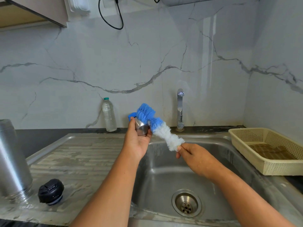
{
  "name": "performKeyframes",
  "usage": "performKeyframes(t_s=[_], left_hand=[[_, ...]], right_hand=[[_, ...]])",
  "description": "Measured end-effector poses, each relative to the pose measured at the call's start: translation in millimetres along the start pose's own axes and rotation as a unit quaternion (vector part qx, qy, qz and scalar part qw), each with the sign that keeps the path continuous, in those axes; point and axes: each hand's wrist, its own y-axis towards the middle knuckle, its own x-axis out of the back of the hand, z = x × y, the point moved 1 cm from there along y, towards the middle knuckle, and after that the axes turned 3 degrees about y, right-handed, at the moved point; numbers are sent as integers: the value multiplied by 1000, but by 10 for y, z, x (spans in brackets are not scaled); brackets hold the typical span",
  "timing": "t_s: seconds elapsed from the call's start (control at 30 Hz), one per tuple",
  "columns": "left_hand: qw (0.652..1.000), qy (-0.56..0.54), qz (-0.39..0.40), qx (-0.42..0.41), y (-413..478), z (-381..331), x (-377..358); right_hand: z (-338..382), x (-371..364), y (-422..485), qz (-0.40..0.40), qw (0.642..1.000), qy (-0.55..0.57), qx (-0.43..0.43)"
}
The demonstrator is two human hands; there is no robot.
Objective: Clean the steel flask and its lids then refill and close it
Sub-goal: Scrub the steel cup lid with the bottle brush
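My left hand grips a small steel cup lid above the sink's left rim. A blue and white bottle brush lies against the lid, its blue end up by the lid and its white end lower right. My right hand pinches the white end of the brush over the basin. The steel flask stands upside down on the drainboard at the far left. Beside it sits the black inner stopper lid.
The steel sink with its drain lies below my hands. A tap stands behind it. A clear water bottle stands by the wall. A cream plastic basket sits at the right.
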Motion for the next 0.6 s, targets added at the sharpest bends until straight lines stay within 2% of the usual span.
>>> performKeyframes(t_s=[0.2,0.4,0.6], left_hand=[[999,-41,-8,-9,43,-93,70],[999,-28,20,-5,-3,-59,0],[1000,-21,-14,11,41,-79,86]], right_hand=[[-23,52,-36,33,999,-8,8],[-39,20,10,-1,1000,19,2],[-60,7,13,6,1000,8,-2]])
